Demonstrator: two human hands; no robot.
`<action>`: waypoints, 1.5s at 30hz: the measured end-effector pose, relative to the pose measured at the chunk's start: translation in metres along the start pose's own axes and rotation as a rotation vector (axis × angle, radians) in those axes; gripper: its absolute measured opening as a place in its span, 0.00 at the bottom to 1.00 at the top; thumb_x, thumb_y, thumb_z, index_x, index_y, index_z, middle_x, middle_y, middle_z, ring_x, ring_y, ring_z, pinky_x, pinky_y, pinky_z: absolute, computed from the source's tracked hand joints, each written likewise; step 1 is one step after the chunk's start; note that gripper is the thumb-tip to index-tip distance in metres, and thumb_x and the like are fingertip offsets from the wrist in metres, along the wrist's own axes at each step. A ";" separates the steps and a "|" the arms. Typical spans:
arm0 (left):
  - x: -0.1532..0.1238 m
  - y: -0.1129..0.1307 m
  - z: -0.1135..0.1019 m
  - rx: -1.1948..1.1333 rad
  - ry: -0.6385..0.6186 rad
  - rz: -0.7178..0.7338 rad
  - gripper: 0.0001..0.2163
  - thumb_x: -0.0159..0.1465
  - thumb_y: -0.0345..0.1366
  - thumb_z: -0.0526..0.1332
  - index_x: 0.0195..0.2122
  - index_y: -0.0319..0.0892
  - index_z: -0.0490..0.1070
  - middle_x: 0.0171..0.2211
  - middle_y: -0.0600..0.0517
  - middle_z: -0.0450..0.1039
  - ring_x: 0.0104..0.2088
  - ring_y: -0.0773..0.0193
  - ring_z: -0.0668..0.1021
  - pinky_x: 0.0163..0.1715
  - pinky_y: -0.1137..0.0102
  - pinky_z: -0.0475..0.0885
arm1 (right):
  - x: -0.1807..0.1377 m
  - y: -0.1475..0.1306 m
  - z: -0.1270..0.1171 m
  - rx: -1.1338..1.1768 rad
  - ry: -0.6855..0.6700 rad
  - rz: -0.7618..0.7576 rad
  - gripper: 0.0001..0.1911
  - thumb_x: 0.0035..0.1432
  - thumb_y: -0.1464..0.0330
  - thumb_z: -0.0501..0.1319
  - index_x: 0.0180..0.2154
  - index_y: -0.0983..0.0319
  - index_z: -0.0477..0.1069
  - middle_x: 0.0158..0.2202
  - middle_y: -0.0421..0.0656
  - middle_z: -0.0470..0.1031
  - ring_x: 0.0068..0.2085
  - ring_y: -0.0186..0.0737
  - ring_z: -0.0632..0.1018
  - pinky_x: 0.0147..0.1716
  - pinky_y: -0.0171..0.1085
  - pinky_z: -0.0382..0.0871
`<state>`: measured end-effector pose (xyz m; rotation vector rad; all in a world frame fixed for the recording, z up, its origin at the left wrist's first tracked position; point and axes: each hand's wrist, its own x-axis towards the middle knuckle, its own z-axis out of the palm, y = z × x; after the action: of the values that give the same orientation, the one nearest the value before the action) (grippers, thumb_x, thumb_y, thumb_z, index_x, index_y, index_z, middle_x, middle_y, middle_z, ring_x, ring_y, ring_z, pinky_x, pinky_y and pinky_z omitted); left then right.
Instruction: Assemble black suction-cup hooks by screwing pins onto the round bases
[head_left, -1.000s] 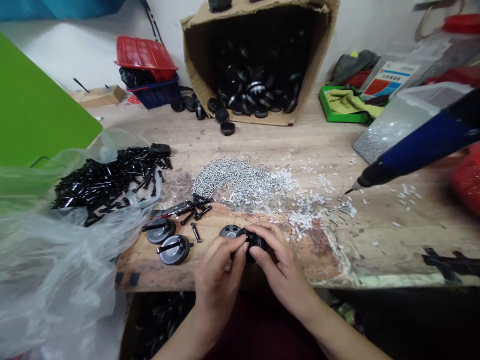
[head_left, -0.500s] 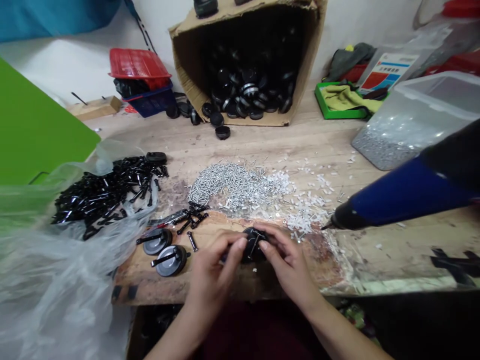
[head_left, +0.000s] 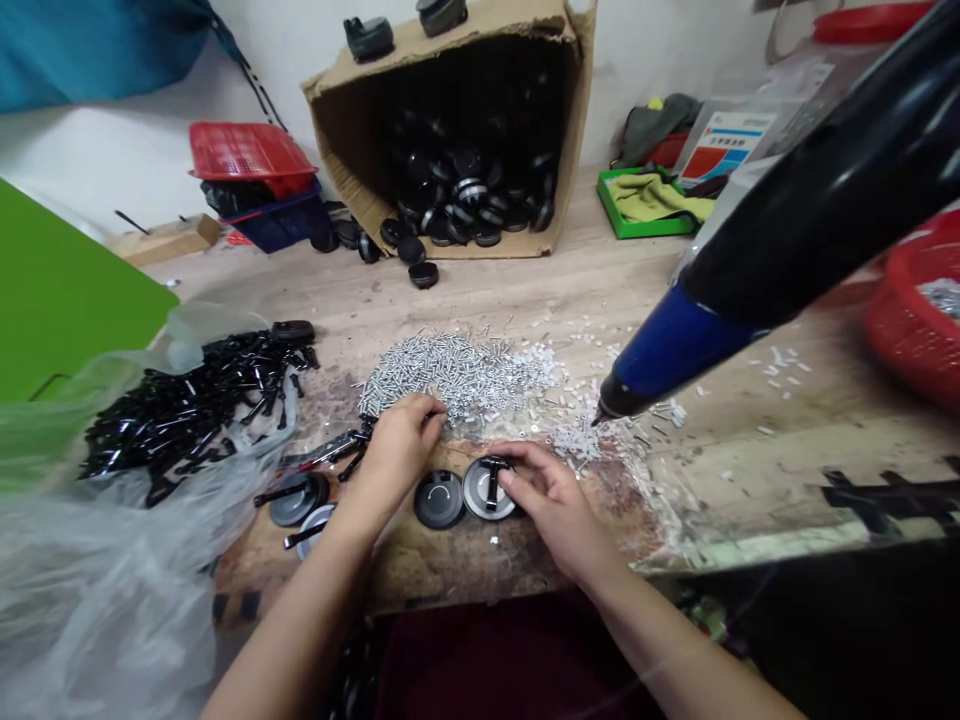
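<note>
My left hand (head_left: 409, 435) is at the near edge of a pile of small silver metal pins (head_left: 427, 365), fingertips together; whatever they pinch is hidden. My right hand (head_left: 541, 490) grips a round grey-and-black lid (head_left: 477, 502) by its right side, with the thumb by a black bar-shaped handle (head_left: 492, 490) lying across its top. Touching or nearly touching it on the left is another round dark lid (head_left: 439, 502), without a bar. Two more lids with bars, a dark one (head_left: 294, 503) and a paler one (head_left: 311, 540), are partly behind my left forearm.
An electric screwdriver (head_left: 675, 345) slants in from the upper right, tip over white plastic bits (head_left: 577, 440). Black handles (head_left: 195, 400) heap on a clear plastic bag (head_left: 150, 600) at left. Behind stands a cardboard box (head_left: 574, 150) of black lids; a red basket (head_left: 911, 325) is right.
My left hand has left the lid and moved up and left to the pins. My right hand stays at the lid, which now shows its grey top. The screwdriver appears larger and more upright.
</note>
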<state>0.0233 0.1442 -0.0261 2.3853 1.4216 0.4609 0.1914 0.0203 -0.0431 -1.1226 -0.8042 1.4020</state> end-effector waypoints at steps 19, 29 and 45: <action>0.003 0.027 0.005 0.207 -0.046 -0.063 0.07 0.59 0.33 0.58 0.26 0.39 0.71 0.28 0.44 0.75 0.31 0.55 0.77 0.34 0.64 0.70 | 0.000 -0.001 0.003 0.222 0.055 0.004 0.14 0.52 0.66 0.64 0.42 0.58 0.69 0.40 0.41 0.74 0.40 0.36 0.75 0.41 0.34 0.68; -0.065 0.078 -0.014 -0.504 0.264 0.046 0.02 0.62 0.32 0.60 0.35 0.43 0.72 0.43 0.49 0.76 0.46 0.62 0.76 0.49 0.65 0.68 | -0.007 -0.005 0.007 0.304 -0.003 -0.085 0.14 0.53 0.68 0.64 0.43 0.56 0.69 0.41 0.41 0.76 0.44 0.37 0.76 0.47 0.37 0.68; -0.089 0.080 -0.003 -0.649 0.435 0.042 0.05 0.60 0.27 0.62 0.36 0.43 0.73 0.42 0.50 0.76 0.45 0.62 0.76 0.49 0.64 0.70 | -0.023 -0.022 0.011 -0.094 -0.023 -0.352 0.10 0.58 0.72 0.59 0.42 0.55 0.71 0.46 0.42 0.70 0.51 0.39 0.72 0.53 0.39 0.66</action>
<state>0.0444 0.0301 0.0019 1.8455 1.1301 1.2899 0.1870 0.0030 -0.0149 -0.9804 -1.0379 1.0931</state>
